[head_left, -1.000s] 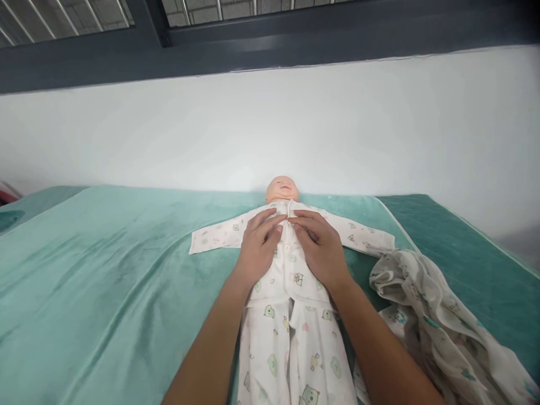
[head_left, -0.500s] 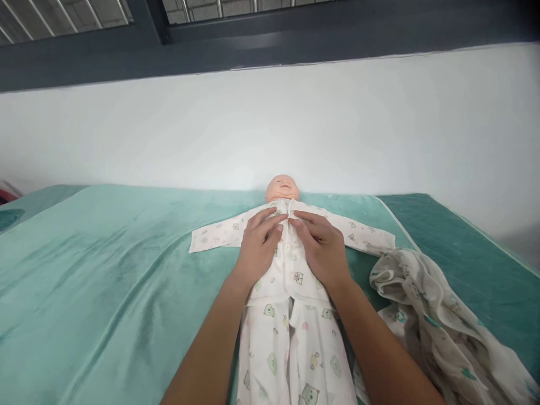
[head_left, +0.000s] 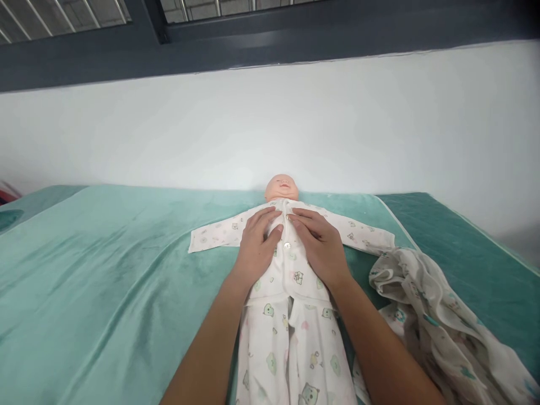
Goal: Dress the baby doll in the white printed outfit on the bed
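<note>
A baby doll [head_left: 282, 187] lies on its back on a teal blanket [head_left: 105, 270], dressed in a white printed romper [head_left: 291, 332] with its sleeves spread out. My left hand [head_left: 255, 244] rests on the left side of the doll's chest, fingers curled toward the button placket. On the right side of the chest lies my right hand [head_left: 320, 244], its fingertips at the placket near the collar. Both hands press on the romper's front edges just above a white button [head_left: 287, 245].
A crumpled white printed cloth [head_left: 426, 315] lies on the blanket to the right of the doll. A white wall [head_left: 270, 124] rises behind the bed, with a dark window frame [head_left: 270, 39] above. The bed's right edge runs diagonally at the far right.
My fingertips have shifted slightly on the placket near the collar; the left fingers curl in a little more. The doll and cloth have not moved.
</note>
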`<action>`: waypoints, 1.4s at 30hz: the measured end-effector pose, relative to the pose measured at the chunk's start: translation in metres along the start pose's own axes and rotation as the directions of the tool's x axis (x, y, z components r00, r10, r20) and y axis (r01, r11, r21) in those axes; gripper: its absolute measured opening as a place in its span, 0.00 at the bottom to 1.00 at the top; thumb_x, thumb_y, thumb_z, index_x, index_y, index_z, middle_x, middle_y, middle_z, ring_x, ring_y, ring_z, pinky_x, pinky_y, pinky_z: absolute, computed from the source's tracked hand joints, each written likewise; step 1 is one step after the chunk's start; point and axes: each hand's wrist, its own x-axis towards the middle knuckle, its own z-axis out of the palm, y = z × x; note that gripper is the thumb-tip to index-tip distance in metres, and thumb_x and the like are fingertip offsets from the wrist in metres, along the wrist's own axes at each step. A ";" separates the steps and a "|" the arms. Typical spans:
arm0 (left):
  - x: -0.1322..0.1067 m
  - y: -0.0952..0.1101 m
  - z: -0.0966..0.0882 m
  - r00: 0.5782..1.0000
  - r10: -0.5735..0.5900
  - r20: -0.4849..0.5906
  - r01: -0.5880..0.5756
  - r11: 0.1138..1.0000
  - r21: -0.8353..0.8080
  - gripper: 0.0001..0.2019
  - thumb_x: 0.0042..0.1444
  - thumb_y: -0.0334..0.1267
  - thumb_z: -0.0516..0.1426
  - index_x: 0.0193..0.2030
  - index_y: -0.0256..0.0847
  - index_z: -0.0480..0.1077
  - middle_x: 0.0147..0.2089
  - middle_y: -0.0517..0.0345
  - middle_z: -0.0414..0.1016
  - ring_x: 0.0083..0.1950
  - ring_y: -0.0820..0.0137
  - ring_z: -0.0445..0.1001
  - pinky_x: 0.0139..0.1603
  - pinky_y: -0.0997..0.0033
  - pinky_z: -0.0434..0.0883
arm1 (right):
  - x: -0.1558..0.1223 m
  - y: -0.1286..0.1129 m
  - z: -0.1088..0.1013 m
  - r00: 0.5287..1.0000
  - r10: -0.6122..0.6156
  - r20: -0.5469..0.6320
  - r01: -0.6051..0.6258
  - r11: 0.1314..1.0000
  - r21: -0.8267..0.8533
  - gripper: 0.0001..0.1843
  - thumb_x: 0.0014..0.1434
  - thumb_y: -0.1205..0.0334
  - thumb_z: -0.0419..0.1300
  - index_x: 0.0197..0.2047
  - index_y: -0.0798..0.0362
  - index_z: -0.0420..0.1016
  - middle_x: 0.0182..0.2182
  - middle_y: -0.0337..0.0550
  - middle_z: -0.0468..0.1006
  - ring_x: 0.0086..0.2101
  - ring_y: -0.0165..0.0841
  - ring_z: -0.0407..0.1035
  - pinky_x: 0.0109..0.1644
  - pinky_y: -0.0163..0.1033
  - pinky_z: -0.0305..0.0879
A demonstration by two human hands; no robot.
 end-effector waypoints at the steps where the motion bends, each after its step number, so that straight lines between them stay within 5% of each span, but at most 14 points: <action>1: 0.000 0.000 0.000 1.000 -0.001 -0.002 0.001 1.000 -0.001 0.15 0.64 0.41 0.53 0.57 0.49 0.70 0.65 0.59 0.66 0.68 0.67 0.60 0.71 0.61 0.58 | -0.001 0.000 0.000 1.000 -0.012 -0.011 0.012 1.000 -0.010 0.14 0.63 0.54 0.57 0.47 0.41 0.82 0.53 0.38 0.76 0.54 0.38 0.68 0.62 0.48 0.63; 10: 0.001 0.002 -0.002 1.000 0.010 0.021 -0.011 1.000 0.002 0.16 0.66 0.41 0.51 0.58 0.50 0.71 0.66 0.59 0.64 0.68 0.67 0.60 0.71 0.61 0.57 | -0.001 -0.003 0.000 1.000 -0.017 -0.020 0.016 0.999 -0.037 0.12 0.64 0.55 0.57 0.41 0.43 0.83 0.50 0.39 0.77 0.53 0.38 0.69 0.61 0.47 0.63; 20: -0.002 0.002 -0.002 0.993 0.084 0.088 -0.091 0.993 0.079 0.17 0.67 0.38 0.47 0.56 0.56 0.73 0.67 0.63 0.62 0.70 0.67 0.56 0.72 0.57 0.54 | 0.001 0.001 0.000 0.993 -0.103 0.055 0.103 0.995 0.008 0.17 0.65 0.56 0.54 0.56 0.43 0.73 0.57 0.41 0.70 0.59 0.36 0.62 0.65 0.47 0.60; 28: -0.003 0.008 -0.005 0.999 0.006 0.040 -0.003 0.996 -0.086 0.07 0.61 0.39 0.56 0.44 0.50 0.75 0.66 0.62 0.64 0.69 0.65 0.59 0.70 0.58 0.58 | 0.002 0.002 0.000 0.999 -0.011 0.046 0.011 1.000 -0.006 0.10 0.64 0.54 0.56 0.45 0.45 0.76 0.56 0.40 0.70 0.59 0.37 0.61 0.64 0.49 0.58; 38: -0.004 0.015 -0.027 0.947 -0.012 0.321 0.078 0.978 -0.193 0.04 0.59 0.40 0.59 0.34 0.45 0.73 0.71 0.64 0.57 0.71 0.58 0.56 0.59 0.57 0.68 | 0.002 -0.005 -0.001 0.998 0.037 -0.057 -0.030 0.994 0.110 0.07 0.62 0.58 0.56 0.34 0.49 0.73 0.53 0.42 0.72 0.54 0.36 0.66 0.56 0.44 0.63; 42: -0.003 0.013 -0.030 0.944 0.014 0.331 0.064 0.973 -0.224 0.05 0.58 0.39 0.60 0.32 0.43 0.71 0.70 0.63 0.58 0.71 0.58 0.56 0.66 0.53 0.61 | 0.000 -0.011 -0.004 0.997 -0.044 -0.056 0.045 0.999 0.030 0.15 0.63 0.57 0.56 0.25 0.51 0.72 0.53 0.41 0.73 0.55 0.38 0.65 0.59 0.47 0.59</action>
